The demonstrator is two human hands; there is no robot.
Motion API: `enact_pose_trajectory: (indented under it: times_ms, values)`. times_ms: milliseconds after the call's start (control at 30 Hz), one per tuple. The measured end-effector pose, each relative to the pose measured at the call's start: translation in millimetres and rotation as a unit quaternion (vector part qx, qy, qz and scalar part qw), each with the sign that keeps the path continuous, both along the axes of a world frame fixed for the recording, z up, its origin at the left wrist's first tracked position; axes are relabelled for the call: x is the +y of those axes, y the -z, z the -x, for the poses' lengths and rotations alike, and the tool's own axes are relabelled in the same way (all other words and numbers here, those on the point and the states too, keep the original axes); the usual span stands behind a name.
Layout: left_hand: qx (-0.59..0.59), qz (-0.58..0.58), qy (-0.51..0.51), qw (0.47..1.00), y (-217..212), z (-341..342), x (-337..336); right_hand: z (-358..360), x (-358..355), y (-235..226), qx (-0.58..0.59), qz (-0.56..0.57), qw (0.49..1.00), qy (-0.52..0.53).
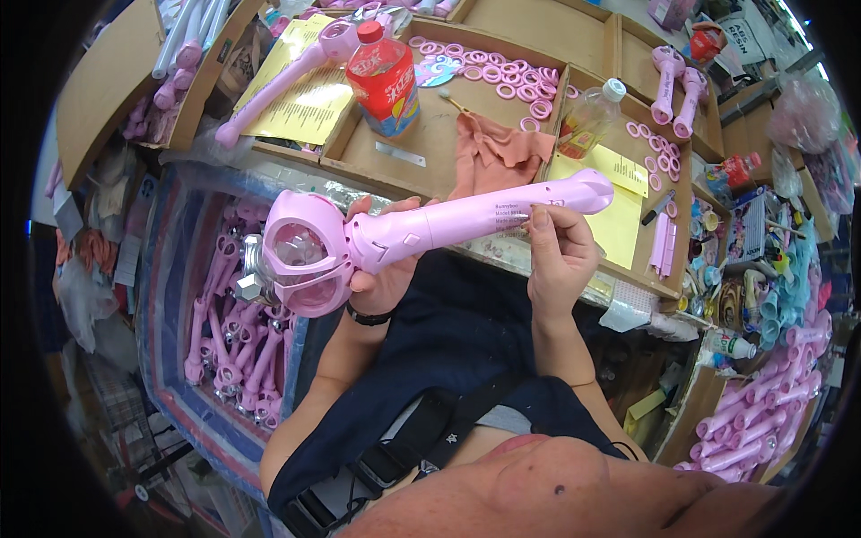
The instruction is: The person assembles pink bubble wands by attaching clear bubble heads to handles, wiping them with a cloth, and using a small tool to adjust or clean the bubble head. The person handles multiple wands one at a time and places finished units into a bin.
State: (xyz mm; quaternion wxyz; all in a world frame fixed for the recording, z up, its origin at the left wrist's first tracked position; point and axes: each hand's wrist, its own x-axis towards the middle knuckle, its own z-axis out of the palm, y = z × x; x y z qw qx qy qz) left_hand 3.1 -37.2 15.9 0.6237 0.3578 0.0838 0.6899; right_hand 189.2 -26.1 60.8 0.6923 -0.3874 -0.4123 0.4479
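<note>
A pink toy wand (457,221) lies slantwise in front of me, its round cage-like head with a clear ball to the left and its flared handle end to the right. My left hand (387,285) is wrapped round the wand's neck from beneath, just right of the head. A silver faceted knob (250,287) sticks out from the head's left side. At the handle, my right hand (560,258) is closed in a pinch beside small dark print. Anything between those fingertips is too small to make out.
On the bench, cardboard trays (377,175) hold pink rings (511,76), a red-capped bottle (384,81), a clear bottle (589,117) and an orange cloth (498,152). A lined bin (170,359) at left holds several wands. Pink handles (753,403) are stacked at lower right.
</note>
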Motion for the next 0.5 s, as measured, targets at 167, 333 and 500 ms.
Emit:
enact_pose_trajectory:
  times_ms: [167, 333, 500]
  values:
    - [0.004, -0.021, 0.004, 1.000, 0.2, -3.0, 1.3, 1.3, -1.7, 1.0, -0.035, -0.005, 0.999, 0.014]
    - [0.002, -0.034, 0.014, 0.999, 1.2, -1.6, 4.0, 0.3, -0.7, 0.5, -0.013, -0.001, 1.000, 0.004]
    - [0.046, -0.049, 0.014, 0.998, 1.5, 2.4, 5.8, -0.1, -0.2, 1.1, -0.019, -0.001, 1.000, 0.011]
